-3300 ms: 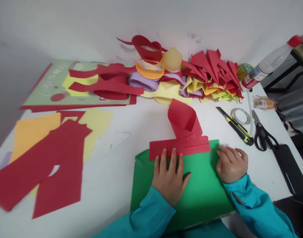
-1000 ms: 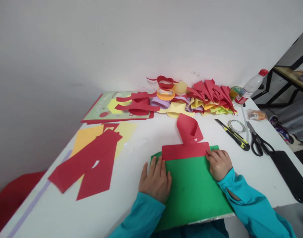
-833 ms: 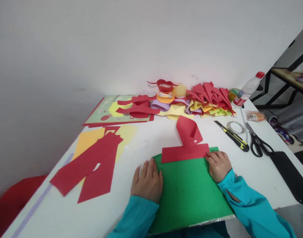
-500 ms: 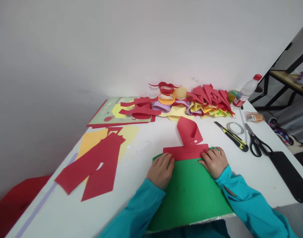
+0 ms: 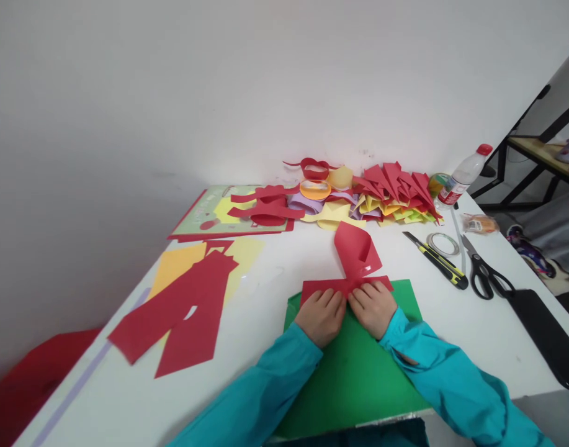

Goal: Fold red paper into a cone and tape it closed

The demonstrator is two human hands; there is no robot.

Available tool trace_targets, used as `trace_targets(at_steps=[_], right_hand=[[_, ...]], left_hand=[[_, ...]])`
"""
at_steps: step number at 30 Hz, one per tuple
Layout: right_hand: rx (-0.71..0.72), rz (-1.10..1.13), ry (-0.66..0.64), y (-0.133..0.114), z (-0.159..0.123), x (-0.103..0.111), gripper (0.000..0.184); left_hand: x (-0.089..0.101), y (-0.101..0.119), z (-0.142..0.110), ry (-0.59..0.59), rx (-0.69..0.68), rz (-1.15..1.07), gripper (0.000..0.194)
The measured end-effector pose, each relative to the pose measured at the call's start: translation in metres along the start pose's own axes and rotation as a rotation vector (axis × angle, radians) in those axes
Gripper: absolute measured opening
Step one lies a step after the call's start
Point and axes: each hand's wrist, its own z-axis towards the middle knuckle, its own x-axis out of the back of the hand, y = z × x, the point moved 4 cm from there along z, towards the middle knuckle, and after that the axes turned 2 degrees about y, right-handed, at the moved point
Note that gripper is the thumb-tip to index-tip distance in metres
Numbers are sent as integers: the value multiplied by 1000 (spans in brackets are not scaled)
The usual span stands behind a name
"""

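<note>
Both my hands meet at the middle of a folded red paper strip (image 5: 321, 285) that lies across the far edge of a green sheet (image 5: 353, 379). My left hand (image 5: 322, 315) has its fingers bent and pressed down on the strip. My right hand (image 5: 373, 305) does the same right beside it, the fingertips of the two hands almost touching. Behind the strip, a curled loop of the same red paper (image 5: 356, 249) rises off the white table (image 5: 265, 292). Teal sleeves cover both arms.
Cut red pieces (image 5: 182, 313) lie on yellow and orange sheets at the left. A booklet (image 5: 210, 214) and a heap of coloured paper shapes (image 5: 386, 192) line the wall. At the right are a utility knife (image 5: 435, 261), tape roll (image 5: 442, 243), scissors (image 5: 486, 278), bottle (image 5: 461, 177) and a flat black object (image 5: 545, 329).
My hands have slid inward from the two ends of the red strip to its middle, where they now press side by side. The strip's ends have lifted slightly.
</note>
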Motion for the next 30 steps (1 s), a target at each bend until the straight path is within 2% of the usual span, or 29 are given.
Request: trace_targets(at_steps=[7, 15, 24, 30], right_hand=[[12, 44, 80, -1, -4, 8, 19], [55, 94, 130, -3, -6, 18, 12], [21, 87, 193, 12, -15, 28, 12], [33, 91, 200, 13, -16, 32, 14]], left_hand=[[1, 4, 7, 97, -12, -53, 21], [15, -3, -2, 169, -60, -116, 10], [30, -29, -21, 194, -24, -32, 9], [40, -39, -26, 189, -16, 40, 8]])
